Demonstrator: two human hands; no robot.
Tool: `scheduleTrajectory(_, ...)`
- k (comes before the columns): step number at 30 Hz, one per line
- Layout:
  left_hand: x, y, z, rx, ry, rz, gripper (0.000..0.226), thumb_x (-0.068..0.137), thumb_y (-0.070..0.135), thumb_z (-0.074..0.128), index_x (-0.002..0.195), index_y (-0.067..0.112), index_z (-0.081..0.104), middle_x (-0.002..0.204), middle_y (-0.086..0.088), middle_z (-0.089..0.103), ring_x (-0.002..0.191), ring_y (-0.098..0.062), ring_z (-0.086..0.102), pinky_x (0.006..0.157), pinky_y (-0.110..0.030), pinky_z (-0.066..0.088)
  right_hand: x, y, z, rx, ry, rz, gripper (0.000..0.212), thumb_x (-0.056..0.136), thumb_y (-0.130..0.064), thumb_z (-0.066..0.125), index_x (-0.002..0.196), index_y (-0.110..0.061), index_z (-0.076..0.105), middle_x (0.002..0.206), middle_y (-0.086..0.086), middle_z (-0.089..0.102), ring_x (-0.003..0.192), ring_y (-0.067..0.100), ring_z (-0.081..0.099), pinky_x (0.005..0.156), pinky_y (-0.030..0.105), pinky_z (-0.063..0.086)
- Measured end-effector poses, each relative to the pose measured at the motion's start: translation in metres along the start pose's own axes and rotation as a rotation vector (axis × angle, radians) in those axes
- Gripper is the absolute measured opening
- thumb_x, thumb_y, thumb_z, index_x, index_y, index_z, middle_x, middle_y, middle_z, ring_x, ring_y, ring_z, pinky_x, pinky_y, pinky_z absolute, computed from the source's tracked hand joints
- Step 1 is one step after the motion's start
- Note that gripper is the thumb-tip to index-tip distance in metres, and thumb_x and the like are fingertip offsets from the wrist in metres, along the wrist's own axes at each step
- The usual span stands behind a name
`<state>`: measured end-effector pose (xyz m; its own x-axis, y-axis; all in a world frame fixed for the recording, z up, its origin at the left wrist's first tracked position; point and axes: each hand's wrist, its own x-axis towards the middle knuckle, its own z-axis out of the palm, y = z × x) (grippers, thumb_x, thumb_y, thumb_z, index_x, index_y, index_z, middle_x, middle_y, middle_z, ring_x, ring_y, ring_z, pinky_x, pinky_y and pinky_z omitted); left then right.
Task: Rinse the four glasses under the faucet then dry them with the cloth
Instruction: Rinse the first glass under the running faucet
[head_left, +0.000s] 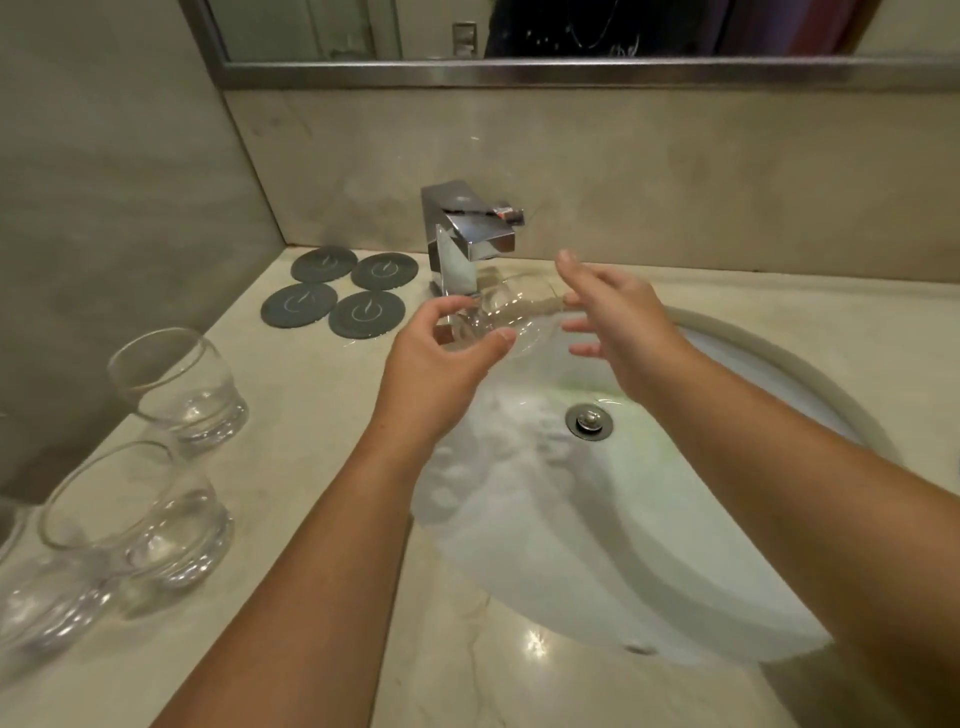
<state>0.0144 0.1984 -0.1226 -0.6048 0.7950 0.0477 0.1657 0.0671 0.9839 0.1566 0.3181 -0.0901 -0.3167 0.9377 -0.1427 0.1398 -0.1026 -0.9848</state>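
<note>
My left hand (441, 358) grips a clear glass (506, 309) on its side, just below the spout of the chrome faucet (467, 236) and over the white sink (810, 374). My right hand (613, 317) is beside the glass's rim with fingers spread and straight, its fingertips at or just inside the opening. Three more clear glasses stand upright on the counter at the left: one farther back (176, 384), one nearer (140, 514), and one (31, 587) cut by the frame edge. No cloth is in view.
Several round dark coasters (337, 291) lie on the marble counter (322, 415) left of the faucet. The sink's drain plug (588, 422) sits mid-basin. A mirror (519, 31) hangs on the wall above the backsplash.
</note>
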Motion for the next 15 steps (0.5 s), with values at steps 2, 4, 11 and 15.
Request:
scheduleTrajectory(2, 0.003, -0.002, -0.004, 0.086, 0.021, 0.03, 0.063, 0.071, 0.054, 0.088, 0.129, 0.04, 0.067, 0.119, 0.007, 0.075, 0.105, -0.013, 0.076, 0.094, -0.038, 0.062, 0.021, -0.011, 0.006, -0.051, 0.034, -0.087, 0.045, 0.097, -0.054, 0.07, 0.129, -0.021, 0.068, 0.108, -0.003, 0.072, 0.075, 0.009, 0.07, 0.075, 0.035, 0.057)
scheduleTrajectory(4, 0.006, -0.005, -0.005, 0.103, 0.026, 0.05, 0.066, 0.073, 0.052, 0.089, 0.134, 0.039, 0.066, 0.123, 0.009, 0.074, 0.11, -0.012, 0.075, 0.099, -0.039, 0.061, 0.039, -0.019, 0.014, -0.116, 0.052, -0.18, 0.048, 0.095, -0.052, 0.072, 0.133, -0.021, 0.069, 0.11, -0.002, 0.076, 0.065, 0.004, 0.072, 0.074, 0.033, 0.059)
scheduleTrajectory(11, 0.015, -0.014, -0.004, 0.071, 0.03, 0.047, 0.069, 0.072, 0.046, 0.092, 0.136, 0.036, 0.067, 0.123, 0.007, 0.075, 0.108, -0.009, 0.075, 0.102, -0.042, 0.06, 0.063, -0.032, 0.038, -0.273, 0.146, -0.399, 0.025, 0.09, -0.042, 0.08, 0.106, -0.023, 0.081, 0.085, -0.01, 0.077, 0.079, 0.011, 0.076, 0.081, 0.031, 0.061)
scheduleTrajectory(15, 0.016, -0.014, -0.003, 0.026, 0.034, 0.027, 0.073, 0.067, 0.049, 0.088, 0.135, 0.034, 0.067, 0.122, 0.004, 0.076, 0.106, -0.012, 0.077, 0.101, -0.043, 0.061, 0.067, -0.033, 0.041, -0.324, 0.18, -0.447, 0.01, 0.093, -0.031, 0.078, 0.097, -0.024, 0.084, 0.08, -0.009, 0.077, 0.074, 0.011, 0.074, 0.087, 0.035, 0.061)
